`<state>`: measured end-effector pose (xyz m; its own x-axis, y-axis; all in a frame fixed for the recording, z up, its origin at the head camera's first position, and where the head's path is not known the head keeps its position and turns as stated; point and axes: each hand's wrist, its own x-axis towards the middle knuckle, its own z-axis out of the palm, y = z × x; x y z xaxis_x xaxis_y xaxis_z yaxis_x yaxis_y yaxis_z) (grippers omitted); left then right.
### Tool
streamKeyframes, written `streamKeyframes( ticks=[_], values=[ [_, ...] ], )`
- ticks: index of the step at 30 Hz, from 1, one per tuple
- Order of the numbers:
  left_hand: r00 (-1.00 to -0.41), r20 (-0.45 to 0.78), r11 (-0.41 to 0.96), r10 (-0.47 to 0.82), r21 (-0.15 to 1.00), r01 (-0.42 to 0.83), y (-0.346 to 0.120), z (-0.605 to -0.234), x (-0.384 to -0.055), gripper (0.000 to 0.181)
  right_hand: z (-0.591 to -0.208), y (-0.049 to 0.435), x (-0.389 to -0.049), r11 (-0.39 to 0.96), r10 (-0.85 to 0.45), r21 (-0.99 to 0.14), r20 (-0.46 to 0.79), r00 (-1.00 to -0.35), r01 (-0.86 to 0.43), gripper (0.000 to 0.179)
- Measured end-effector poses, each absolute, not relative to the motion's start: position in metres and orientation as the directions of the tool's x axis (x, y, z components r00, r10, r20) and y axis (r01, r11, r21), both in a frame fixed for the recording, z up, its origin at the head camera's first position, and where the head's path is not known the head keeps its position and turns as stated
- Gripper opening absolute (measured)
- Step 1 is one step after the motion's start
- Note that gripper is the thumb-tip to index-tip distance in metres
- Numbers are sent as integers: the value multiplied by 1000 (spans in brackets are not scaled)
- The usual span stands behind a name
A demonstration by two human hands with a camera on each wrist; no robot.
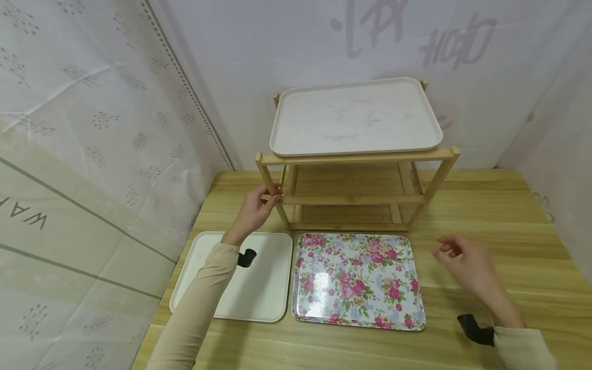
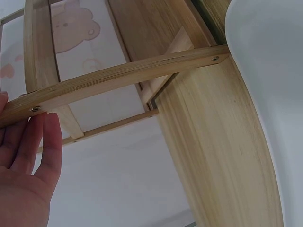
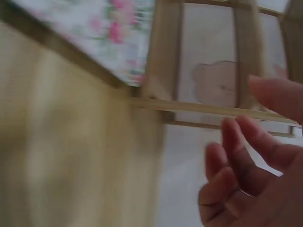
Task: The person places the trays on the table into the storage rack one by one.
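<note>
A wooden rack (image 1: pixel 351 199) stands at the back of the table, with a large white tray (image 1: pixel 356 118) lying across its top. My left hand (image 1: pixel 254 210) grips the rack's left front post with thumb and fingers; the left wrist view shows the fingers (image 2: pixel 52 146) against that post. Over the table to the right, apart from the rack, my right hand (image 1: pixel 472 264) has loosely curled fingers and holds nothing. A flower-patterned tray (image 1: pixel 358 280) lies in front of the rack. Beside it on the left is a smaller white tray (image 1: pixel 273 277), partly hidden under my left forearm.
The wooden table (image 1: pixel 499 205) runs back to pale printed cloth (image 1: pixel 222 77) hanging behind and at both sides. Black curved pieces (image 1: pixel 474 329) sit at both wrists. The rack's lower levels lie below the top tray.
</note>
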<state>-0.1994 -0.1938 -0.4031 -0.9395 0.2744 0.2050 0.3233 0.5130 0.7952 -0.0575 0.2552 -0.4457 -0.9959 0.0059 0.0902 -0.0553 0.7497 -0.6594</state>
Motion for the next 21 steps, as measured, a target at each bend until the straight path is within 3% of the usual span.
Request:
streamKeyframes(
  ticks=[12,21],
  values=[
    [-936,220,520,276,785,338,-194,-404,-200,28,-498,244,-30,744,-129,-661,-281,-951,94,36],
    [-934,227,522,277,780,344,-194,-405,-200,28,-505,238,-21,743,-145,-649,-396,-907,165,36]
  ],
)
